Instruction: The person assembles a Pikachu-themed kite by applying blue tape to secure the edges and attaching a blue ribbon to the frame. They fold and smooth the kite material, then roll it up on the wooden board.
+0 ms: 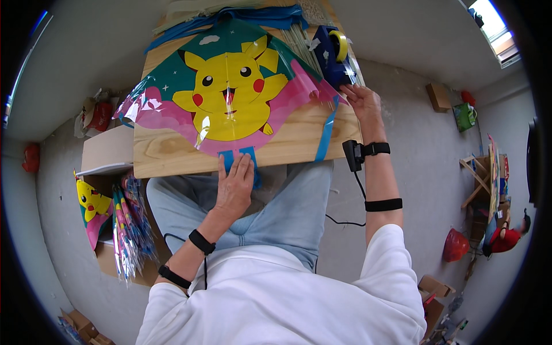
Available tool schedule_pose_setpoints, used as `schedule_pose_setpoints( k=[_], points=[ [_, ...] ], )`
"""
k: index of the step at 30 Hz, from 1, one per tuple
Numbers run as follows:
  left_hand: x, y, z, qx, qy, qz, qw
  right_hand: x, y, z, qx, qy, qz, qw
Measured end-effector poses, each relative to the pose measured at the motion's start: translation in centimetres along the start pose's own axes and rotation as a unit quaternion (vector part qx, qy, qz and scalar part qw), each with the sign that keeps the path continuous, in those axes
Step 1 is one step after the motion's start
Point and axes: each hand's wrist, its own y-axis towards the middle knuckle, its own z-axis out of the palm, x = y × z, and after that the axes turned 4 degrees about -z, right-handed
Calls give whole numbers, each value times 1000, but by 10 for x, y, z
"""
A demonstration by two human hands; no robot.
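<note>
A kite (230, 86) of thin glossy film, green and pink with a yellow cartoon animal, lies spread on the wooden table (287, 150). Two blue strips (247, 152) hang from its bottom edge. My left hand (234, 184) rests its outstretched fingers on these strips at the table's near edge. My right hand (364, 104) is at the table's right edge, beside the kite's right tip and the near end of a blue tape dispenser (329, 54) with a yellow roll. Its fingertips come together there; whatever lies between them is too small to make out.
Blue film strips (270, 17) and thin rods (296, 43) lie at the table's far end. To the left, an open cardboard box (106, 150) holds several rolled kites (129, 224). Another person (506, 238) is far right, near a red bag (455, 245).
</note>
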Motion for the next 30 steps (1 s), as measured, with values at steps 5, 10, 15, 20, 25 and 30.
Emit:
schedule_pose_setpoints(
  k=[5, 10, 15, 20, 25, 30],
  points=[
    [-1, 0, -1, -6, 8, 4, 1000, -13, 10, 18, -122, -193, -36, 973],
    [-2, 2, -3, -11, 2, 6, 1000, -21, 40, 12, -190, -640, -92, 738],
    [-3, 1, -5, 5, -4, 4, 1000, -17, 6, -22, -191, -548, -158, 799],
    [-1, -3, 2, 1, -16, -17, 1000, 24, -58, 52, 114, -367, -149, 911],
    [-4, 0, -1, -12, -15, -28, 999, -13, -111, 128, 412, -451, -99, 785],
    [-3, -2, 0, -7, -2, -44, 999, -65, -136, 185, 545, -609, -311, 484]
  ],
)
